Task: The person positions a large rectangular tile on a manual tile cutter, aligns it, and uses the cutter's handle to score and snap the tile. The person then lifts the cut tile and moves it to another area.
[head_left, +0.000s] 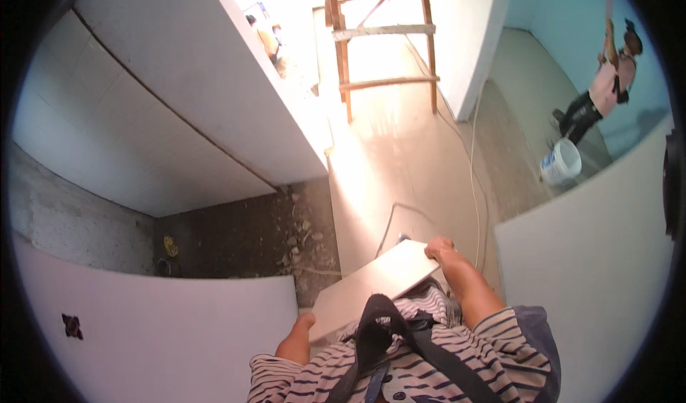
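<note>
A long, flat cream tile (375, 286) is held in front of my body at waist height, tilted so its right end is farther from me. My left hand (306, 321) grips its near left end, mostly hidden by the sleeve and the tile edge. At the far right corner my right hand (439, 247) is closed round the edge, fingers curled over it. Part of the tile's near side is covered by my striped shirt and a dark strap.
A wooden trestle (382, 30) stands ahead in the bright doorway. Cables (471, 167) run along the tiled floor (400, 160). Rubble (304, 235) lies at left beside a low wall (171, 310). At right, a person (607, 88) works near a white bucket (561, 161); another person (268, 38) is beyond the left wall.
</note>
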`<action>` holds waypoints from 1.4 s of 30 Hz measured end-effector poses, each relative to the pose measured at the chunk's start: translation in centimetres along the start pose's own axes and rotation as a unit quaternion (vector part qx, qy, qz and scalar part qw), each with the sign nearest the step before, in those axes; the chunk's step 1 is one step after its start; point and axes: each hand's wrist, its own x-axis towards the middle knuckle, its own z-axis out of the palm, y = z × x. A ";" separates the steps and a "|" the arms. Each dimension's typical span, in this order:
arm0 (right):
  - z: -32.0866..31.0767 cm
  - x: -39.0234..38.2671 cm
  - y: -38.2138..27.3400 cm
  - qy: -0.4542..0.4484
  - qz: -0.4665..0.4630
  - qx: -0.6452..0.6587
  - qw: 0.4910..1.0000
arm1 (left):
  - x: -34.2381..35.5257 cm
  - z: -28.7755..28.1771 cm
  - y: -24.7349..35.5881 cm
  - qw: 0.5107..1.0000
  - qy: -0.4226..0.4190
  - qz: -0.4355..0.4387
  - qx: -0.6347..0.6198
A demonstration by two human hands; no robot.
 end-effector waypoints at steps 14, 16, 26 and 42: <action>-38.5 22.4 -6.7 0.057 -0.122 -0.162 0.978 | 3.9 -6.5 27.7 0.994 -0.024 -0.034 -0.102; -40.9 26.7 -10.1 0.133 -0.112 -0.133 0.976 | 5.6 -7.3 30.6 0.991 -0.026 -0.037 -0.127; -58.9 41.9 -21.0 0.016 -0.109 -0.219 0.969 | 10.2 -14.2 41.7 0.971 -0.042 -0.074 -0.224; -82.1 63.2 -47.0 0.170 -0.279 -0.365 0.872 | 17.7 -27.6 66.9 0.898 -0.066 -0.148 -0.410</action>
